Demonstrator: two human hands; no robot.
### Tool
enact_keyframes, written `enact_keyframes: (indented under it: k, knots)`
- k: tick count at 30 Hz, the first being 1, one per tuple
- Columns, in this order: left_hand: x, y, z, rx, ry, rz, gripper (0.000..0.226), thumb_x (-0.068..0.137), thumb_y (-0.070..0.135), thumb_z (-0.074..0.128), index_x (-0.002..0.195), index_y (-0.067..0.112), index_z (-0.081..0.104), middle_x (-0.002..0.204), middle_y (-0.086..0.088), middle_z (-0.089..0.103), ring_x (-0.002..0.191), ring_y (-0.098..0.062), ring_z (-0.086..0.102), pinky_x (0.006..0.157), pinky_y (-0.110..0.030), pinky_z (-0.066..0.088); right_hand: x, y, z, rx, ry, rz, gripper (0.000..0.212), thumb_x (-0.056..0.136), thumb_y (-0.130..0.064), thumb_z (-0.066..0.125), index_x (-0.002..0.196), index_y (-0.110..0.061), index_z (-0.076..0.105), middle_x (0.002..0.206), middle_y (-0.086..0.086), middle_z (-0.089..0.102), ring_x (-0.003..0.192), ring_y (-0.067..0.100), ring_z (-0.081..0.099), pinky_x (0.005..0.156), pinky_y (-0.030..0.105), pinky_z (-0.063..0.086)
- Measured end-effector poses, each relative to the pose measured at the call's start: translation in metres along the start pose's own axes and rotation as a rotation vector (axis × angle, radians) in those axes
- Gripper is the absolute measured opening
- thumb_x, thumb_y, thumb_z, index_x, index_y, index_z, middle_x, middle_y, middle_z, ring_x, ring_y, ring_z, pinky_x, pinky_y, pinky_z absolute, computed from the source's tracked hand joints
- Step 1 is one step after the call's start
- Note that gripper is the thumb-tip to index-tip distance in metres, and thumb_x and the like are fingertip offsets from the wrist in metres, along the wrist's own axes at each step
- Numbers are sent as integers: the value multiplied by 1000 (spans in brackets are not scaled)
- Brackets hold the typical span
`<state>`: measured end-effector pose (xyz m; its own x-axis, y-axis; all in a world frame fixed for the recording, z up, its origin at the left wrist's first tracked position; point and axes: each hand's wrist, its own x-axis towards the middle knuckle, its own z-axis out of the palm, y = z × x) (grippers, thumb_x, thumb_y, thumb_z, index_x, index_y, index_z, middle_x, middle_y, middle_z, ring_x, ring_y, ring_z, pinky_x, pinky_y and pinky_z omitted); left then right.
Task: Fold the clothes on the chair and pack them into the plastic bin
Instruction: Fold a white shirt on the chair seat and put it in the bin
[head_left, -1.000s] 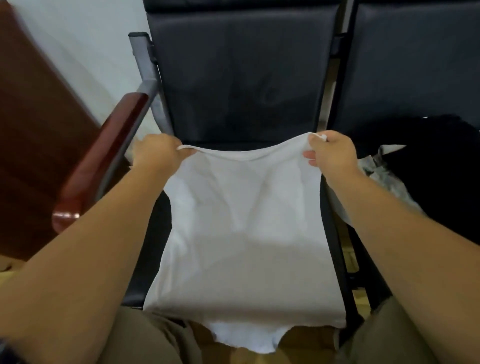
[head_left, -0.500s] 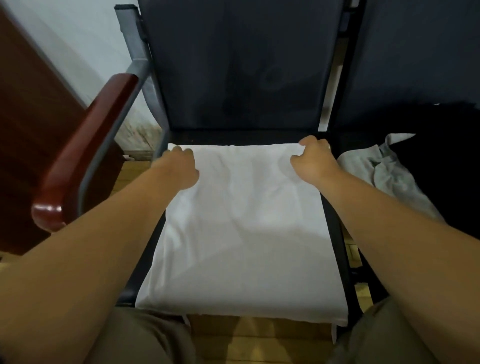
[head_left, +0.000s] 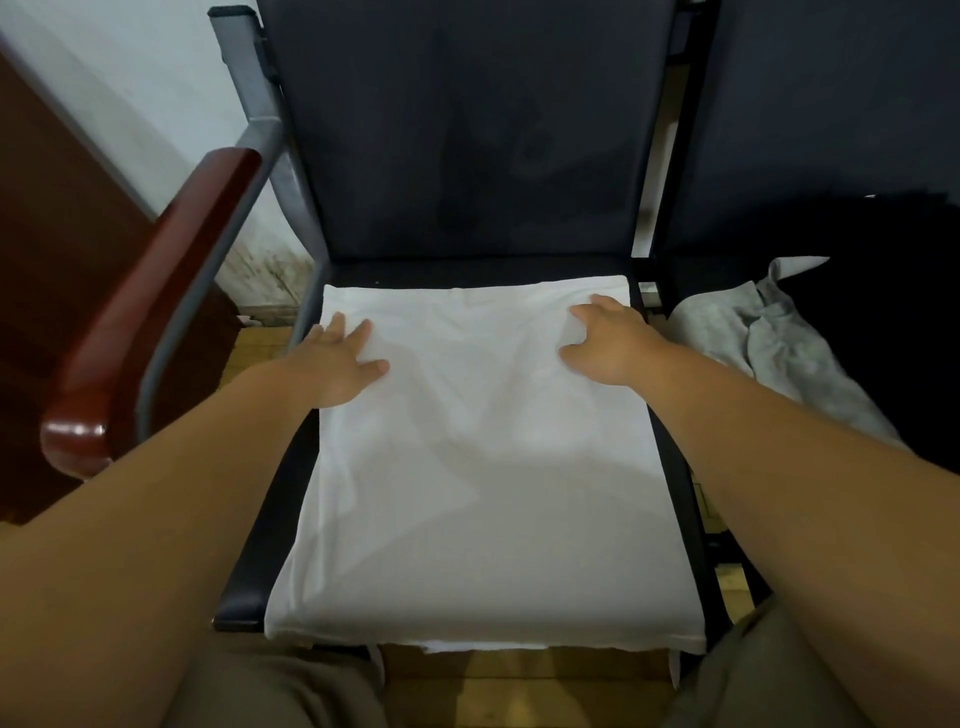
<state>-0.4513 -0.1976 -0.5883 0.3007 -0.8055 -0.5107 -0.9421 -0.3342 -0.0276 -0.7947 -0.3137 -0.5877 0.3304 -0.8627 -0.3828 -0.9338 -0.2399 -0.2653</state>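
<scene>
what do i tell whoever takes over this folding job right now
Left hand: open, flat on the far left part of the white garment.
Right hand: open, resting on its far right part.
The white garment lies spread over the chair seat, its front edge hanging over the seat front.
Grey garment lies crumpled on the next seat, beside something dark.
Done: white garment laid out and smoothed.
Left: finish folding it, fold the rest, pack everything. The plastic bin is not in view.

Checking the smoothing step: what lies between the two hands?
In the head view, only bare, lightly creased white garment lies between the left hand and right hand, both resting on it.
</scene>
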Motion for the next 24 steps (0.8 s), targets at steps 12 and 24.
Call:
enact_keyframes:
  k: [12,24]
  knots:
    - [29,12,-1,0,149,-55,76,108,61,31,169,22,9,176,-10,-4,162,-38,-2,130,-55,12,13,-5,-2,45,187,30,71,99,-50,56,162,-22,39,172,-1,25,155,28,28,123,45,32]
    - [29,35,6,-122,115,28,86,104,71,33,170,26,-1,176,-6,-15,163,-32,-9,131,-55,7,11,-12,5,-83,26,-30,83,101,-72,38,170,-32,15,178,-3,-2,164,27,-1,131,45,10]
